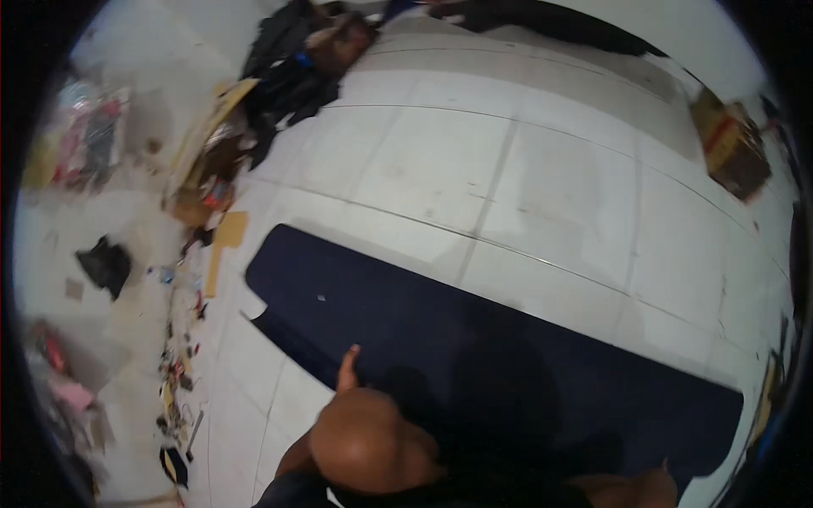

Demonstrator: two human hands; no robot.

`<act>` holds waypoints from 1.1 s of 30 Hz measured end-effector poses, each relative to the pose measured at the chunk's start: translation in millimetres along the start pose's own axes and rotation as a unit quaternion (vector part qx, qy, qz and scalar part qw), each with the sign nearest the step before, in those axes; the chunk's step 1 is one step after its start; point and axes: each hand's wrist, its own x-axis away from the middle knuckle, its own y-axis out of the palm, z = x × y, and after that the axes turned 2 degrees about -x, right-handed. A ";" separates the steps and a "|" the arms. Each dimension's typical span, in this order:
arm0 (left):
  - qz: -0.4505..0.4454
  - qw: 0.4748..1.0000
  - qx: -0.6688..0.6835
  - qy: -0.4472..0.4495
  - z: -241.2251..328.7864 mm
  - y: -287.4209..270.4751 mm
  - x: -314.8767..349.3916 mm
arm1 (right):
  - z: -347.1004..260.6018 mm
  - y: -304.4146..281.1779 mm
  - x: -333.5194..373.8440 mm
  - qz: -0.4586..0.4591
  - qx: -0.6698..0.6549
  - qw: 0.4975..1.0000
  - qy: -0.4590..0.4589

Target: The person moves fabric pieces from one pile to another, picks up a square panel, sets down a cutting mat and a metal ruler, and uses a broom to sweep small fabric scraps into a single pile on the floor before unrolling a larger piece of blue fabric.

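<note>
A long, dark navy sheet [406, 313] with rounded corners lies flat in front of me, a notch cut into its left end. Beside that end, my left hand [348, 370] reaches past my bent knee [364, 436]. One digit is stretched out over the sheet's near left edge; the knee hides the rest. At the sheet's near right corner, skin that seems to be my right hand [656, 487] shows at the lower edge of the view. Its fingers are mostly hidden, with only a small tip over the sheet. A small pale speck [321, 297] is on the sheet.
White tiled floor [423, 178] surrounds the sheet. At the far right stands a brown cardboard box [732, 144]. Dark cloth [292, 63] is heaped at the far left. Scraps and litter [178, 372] run along the left, near a tan cardboard strip [224, 250] and a black bag [106, 264].
</note>
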 end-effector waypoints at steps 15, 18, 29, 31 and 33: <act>-0.224 0.546 -0.602 0.538 31.1 118.9 -81.8 | -55.8 185.5 -18.9 -0.117 0.419 0.790 -0.432; -0.235 0.353 -0.722 0.546 -24.7 89.2 -72.7 | 0.8 143.2 -31.4 -0.183 0.552 0.612 -0.536; -0.218 0.345 -0.708 0.577 -22.7 88.6 -105.8 | 26.6 133.8 -60.8 -0.154 0.653 0.474 -0.570; -0.213 0.339 -0.708 0.581 -22.6 80.9 -103.7 | 27.4 117.4 -53.1 -0.178 0.669 0.469 -0.549; -0.266 0.361 -0.669 0.592 -34.3 52.9 -106.4 | 30.4 90.8 -41.5 -0.195 0.688 0.462 -0.524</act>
